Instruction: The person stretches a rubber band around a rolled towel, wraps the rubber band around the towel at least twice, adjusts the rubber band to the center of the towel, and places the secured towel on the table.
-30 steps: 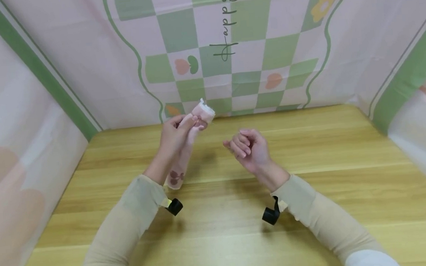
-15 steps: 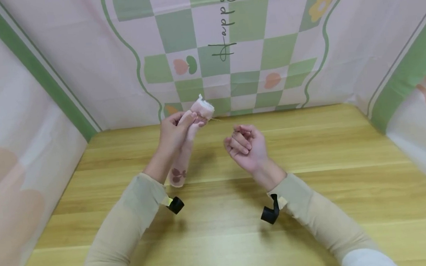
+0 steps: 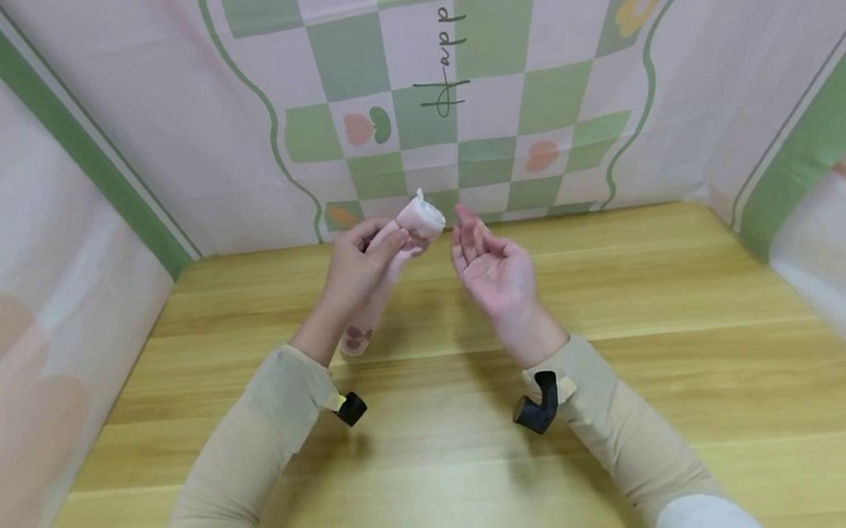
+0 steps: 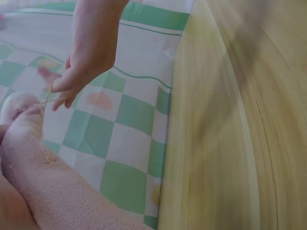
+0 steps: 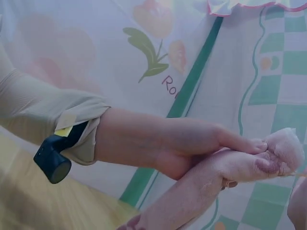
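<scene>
My left hand (image 3: 355,271) grips a long pink knitted, sock-like tube (image 3: 376,305) near its upper end, thumb on top. A dark cherry-like print marks the lower end, which hangs toward the table. Above the grip is a bunched, paler end (image 3: 423,218). In the left wrist view, a thin yellowish band or thread (image 4: 46,102) runs from the fabric's neck to the right fingers. My right hand (image 3: 497,279) is just right of that end, palm showing, fingers extended and slightly spread, seemingly stretching the band. How the band loops is too fine to tell.
Under both hands lies a wood-grain table (image 3: 437,445). A patterned cloth backdrop (image 3: 426,114) rises along its far edge, with more cloth at both sides. A small black camera (image 3: 350,408) sits on the left cuff, another black camera (image 3: 537,402) on the right.
The right hand's curled fingers have opened out, and the hand has moved up toward the fabric end. The left hand has shifted slightly right with the pink tube, still gripping it.
</scene>
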Motion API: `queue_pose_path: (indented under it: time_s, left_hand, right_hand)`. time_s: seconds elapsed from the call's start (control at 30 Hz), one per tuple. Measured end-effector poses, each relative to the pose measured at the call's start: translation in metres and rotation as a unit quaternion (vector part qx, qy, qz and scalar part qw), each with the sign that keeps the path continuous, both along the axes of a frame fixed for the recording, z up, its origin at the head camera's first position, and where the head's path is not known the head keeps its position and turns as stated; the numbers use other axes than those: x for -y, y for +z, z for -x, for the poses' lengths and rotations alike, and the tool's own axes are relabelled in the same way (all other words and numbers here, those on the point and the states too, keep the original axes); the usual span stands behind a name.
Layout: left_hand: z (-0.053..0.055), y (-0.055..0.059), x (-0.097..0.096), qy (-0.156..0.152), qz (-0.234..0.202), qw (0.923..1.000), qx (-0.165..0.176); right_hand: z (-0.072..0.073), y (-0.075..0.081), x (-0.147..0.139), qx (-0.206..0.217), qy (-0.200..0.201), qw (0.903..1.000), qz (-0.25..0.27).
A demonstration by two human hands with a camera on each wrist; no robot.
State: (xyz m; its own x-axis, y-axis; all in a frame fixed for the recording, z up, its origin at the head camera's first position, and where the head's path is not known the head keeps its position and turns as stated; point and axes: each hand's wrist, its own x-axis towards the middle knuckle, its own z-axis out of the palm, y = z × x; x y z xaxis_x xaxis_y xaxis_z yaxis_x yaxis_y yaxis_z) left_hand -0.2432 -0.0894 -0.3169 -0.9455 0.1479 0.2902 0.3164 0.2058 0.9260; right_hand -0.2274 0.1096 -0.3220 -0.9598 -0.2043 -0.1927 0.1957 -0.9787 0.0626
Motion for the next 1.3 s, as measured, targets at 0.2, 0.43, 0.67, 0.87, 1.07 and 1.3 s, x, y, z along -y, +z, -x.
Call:
queue_pose_path:
  time_s: [0.2,0.43,0.67,0.87,1.07,1.3]
  left_hand:
    - [-0.002,-0.003,-0.004,-0.031,0.013,0.9994,-0.007]
    - [-0.007,-0.005,-0.010,-0.062,0.028,0.9976,-0.011]
    - [-0.010,-0.002,-0.012,-0.069,0.023,0.9969,-0.032]
    - [-0.012,-0.001,-0.014,-0.049,0.012,0.9983,-0.027]
    - [-0.012,-0.002,-0.016,-0.042,-0.013,0.9987,-0.026]
    - [-0.014,-0.002,-0.021,-0.013,-0.019,0.9994,-0.027]
  right_hand:
    - [0.003,0.005,-0.003,0.046,-0.020,0.9986,-0.012]
    - [0.001,0.010,-0.001,0.026,-0.049,0.9876,-0.147]
    - [-0.010,0.015,0.000,-0.046,-0.076,0.9368,-0.339]
    - [-0.012,0.018,-0.006,-0.108,-0.028,0.8838,-0.454]
    - [-0.013,0.019,-0.013,-0.192,0.029,0.8382,-0.509]
    - [-0.016,0.017,-0.013,-0.215,0.066,0.8339,-0.504]
